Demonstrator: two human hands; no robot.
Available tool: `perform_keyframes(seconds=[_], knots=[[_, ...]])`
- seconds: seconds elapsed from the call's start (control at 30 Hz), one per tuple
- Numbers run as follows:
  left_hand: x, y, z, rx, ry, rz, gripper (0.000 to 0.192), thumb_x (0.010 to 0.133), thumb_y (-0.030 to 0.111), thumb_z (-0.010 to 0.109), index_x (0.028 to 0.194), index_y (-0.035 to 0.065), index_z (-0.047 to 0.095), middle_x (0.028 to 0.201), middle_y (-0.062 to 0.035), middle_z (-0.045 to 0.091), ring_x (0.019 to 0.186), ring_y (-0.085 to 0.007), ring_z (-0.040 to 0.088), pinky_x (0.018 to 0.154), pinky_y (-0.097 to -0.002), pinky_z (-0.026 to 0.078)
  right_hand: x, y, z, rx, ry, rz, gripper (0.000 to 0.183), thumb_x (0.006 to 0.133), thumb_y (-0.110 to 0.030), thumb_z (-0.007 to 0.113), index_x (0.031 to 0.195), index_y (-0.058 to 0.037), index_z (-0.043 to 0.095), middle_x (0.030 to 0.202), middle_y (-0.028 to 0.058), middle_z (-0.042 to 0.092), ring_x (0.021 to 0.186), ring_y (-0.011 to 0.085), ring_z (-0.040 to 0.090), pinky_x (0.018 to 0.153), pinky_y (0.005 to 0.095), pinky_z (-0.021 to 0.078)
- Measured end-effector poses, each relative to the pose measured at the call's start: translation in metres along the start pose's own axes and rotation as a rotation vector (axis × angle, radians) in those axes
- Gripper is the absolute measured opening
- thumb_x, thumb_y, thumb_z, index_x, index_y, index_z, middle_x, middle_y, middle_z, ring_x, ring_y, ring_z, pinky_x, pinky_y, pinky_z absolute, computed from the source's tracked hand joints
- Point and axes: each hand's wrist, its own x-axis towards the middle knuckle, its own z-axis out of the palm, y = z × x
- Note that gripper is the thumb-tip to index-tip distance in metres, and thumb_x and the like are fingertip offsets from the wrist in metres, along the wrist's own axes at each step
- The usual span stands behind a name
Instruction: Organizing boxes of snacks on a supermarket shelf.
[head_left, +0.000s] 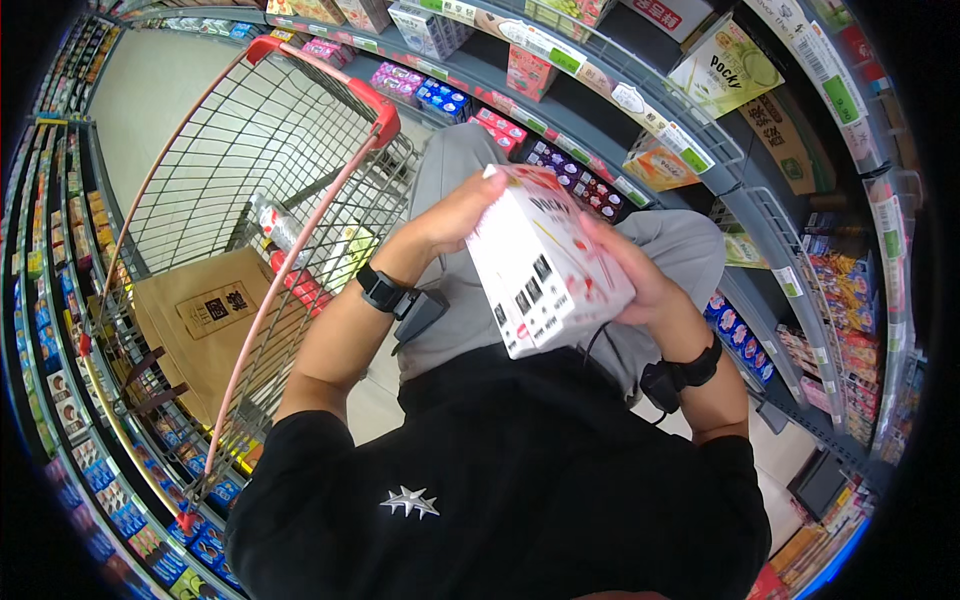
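Note:
A white and pink Pocky box (536, 262) is held between both hands above my lap, tilted, with printed codes and small writing on its pale side. The fingers of my left hand (461, 210) grip its upper left edge. On the opposite side, my right hand (630, 266) is pressed along the lower right face, with some fingers hidden. Grey trousers (675, 232) on my bent knees show beneath the box. Both forearms wear black straps with small devices (420, 311).
A wire shopping cart (259, 296) stands close at my left, holding a brown paper bag (206, 322), a clear bottle (276, 217) and a red bottle (300, 281). Shelves (600, 154) with snack boxes curve ahead and right; a green Pocky box (727, 67) sits higher up. More stocked shelves (56, 300) line the far left.

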Motion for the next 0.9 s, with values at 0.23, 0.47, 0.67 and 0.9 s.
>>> perform_keyframes(seconds=[0.23,0.47,0.67,0.9], knots=[[-0.008,-0.004,-0.004,-0.424,0.298,-0.069,0.087,0.090,0.071,0.020,0.136,0.0004,0.042,0.131,-0.0180,0.054,0.118,-0.0302,0.055,0.101,-0.0397,0.044,-0.015,-0.023,0.028,-0.202,-0.262,-0.069,0.075,0.094,-0.062,0.029,0.146,-0.0076,0.021,0.140,0.0159,0.042,0.123,0.0335,0.049,0.082,0.0507,0.0546],[-0.001,-0.011,-0.003,-0.659,0.244,0.002,0.089,0.089,0.072,0.019,0.138,0.0009,0.040,0.135,-0.0190,0.050,0.121,-0.0326,0.052,0.102,-0.0436,0.043,-0.013,-0.015,0.038,-0.937,0.069,-0.521,0.112,0.070,-0.029,0.084,0.147,-0.0002,0.008,0.145,0.0204,0.031,0.131,0.0304,0.040,0.103,0.0413,0.0389],[0.005,-0.024,0.011,-0.712,0.245,-0.044,0.083,0.091,0.070,0.019,0.137,0.0043,0.042,0.131,-0.0179,0.053,0.117,-0.0314,0.055,0.099,-0.0435,0.046,0.006,-0.010,0.035,-1.192,0.156,-0.979,0.126,0.060,-0.030,0.089,0.147,0.0033,0.004,0.149,0.0257,0.021,0.138,0.0354,0.027,0.111,0.0442,0.0262],[0.011,-0.021,0.028,-0.748,0.258,-0.069,0.086,0.089,0.073,0.023,0.128,0.0013,0.049,0.124,-0.0193,0.057,0.112,-0.0316,0.058,0.097,-0.0425,0.047,0.018,0.000,0.030,-1.085,-0.019,-1.237,0.133,0.058,-0.035,0.090,0.148,-0.0009,-0.001,0.151,0.0280,0.016,0.140,0.0373,0.023,0.111,0.0457,0.0240]])
